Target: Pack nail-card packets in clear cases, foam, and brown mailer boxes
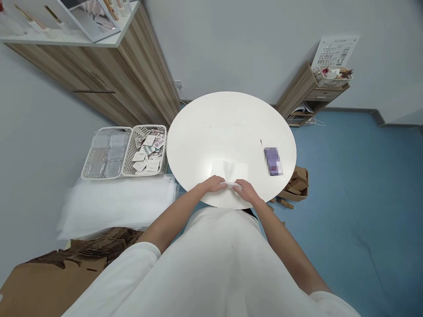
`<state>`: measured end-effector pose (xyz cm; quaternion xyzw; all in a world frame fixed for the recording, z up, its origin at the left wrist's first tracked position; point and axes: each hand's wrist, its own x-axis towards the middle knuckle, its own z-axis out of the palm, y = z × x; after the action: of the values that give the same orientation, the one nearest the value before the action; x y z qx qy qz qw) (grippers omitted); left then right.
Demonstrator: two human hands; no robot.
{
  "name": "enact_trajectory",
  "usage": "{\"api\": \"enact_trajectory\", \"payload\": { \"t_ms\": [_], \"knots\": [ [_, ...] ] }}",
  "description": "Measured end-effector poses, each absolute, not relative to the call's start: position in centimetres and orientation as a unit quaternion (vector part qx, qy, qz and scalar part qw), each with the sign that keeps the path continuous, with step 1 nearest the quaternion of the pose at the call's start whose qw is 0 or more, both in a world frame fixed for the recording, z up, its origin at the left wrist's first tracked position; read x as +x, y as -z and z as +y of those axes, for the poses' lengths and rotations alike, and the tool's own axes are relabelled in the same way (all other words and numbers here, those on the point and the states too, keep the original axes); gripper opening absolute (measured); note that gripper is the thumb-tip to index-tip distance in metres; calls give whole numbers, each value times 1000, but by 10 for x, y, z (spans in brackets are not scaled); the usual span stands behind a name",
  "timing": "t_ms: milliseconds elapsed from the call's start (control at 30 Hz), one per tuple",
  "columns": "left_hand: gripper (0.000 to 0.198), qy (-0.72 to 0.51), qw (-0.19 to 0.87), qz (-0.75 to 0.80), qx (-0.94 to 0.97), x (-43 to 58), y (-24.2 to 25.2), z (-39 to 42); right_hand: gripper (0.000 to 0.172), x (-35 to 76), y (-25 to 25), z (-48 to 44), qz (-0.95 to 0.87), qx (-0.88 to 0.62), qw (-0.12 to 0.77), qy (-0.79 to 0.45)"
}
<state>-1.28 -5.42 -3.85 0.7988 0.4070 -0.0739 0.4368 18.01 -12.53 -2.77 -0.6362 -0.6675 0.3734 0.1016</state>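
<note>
At the near edge of a white oval table (228, 123), my left hand (214, 183) and my right hand (245, 190) are closed on opposite ends of a small white strip (229, 184). It looks thin and rolled or folded, but its exact kind does not show. Both thumbs lie along it, and my fingers partly cover its ends. A blurred-out purple item (271, 159) lies on the table to the right, with a small thin dark object (261, 142) just beyond it.
Left of the table stand a white basket (126, 165) of cards and packets and another basket (86, 165) with clear plastic boxes. White translucent sheets (119, 200) and brown cardboard (59, 281) lie nearer. A carton (302, 193) of small brown boxes sits on the floor at right.
</note>
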Motion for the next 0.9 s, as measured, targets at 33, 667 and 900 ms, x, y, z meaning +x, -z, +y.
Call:
{"api": "enact_trajectory", "payload": {
  "t_ms": [33, 667, 900],
  "knots": [
    [43, 70, 449, 413, 789, -13, 37, -50, 28, 182, 27, -122, -661, -640, 101, -379],
    [27, -110, 499, 623, 592, -45, 73, -50, 22, 198, 68, -97, -450, -766, 197, -414],
    [17, -106, 456, 679, 565, -40, 68, -58, 39, 199, 71, -110, -404, -808, 242, -353]
  ]
}}
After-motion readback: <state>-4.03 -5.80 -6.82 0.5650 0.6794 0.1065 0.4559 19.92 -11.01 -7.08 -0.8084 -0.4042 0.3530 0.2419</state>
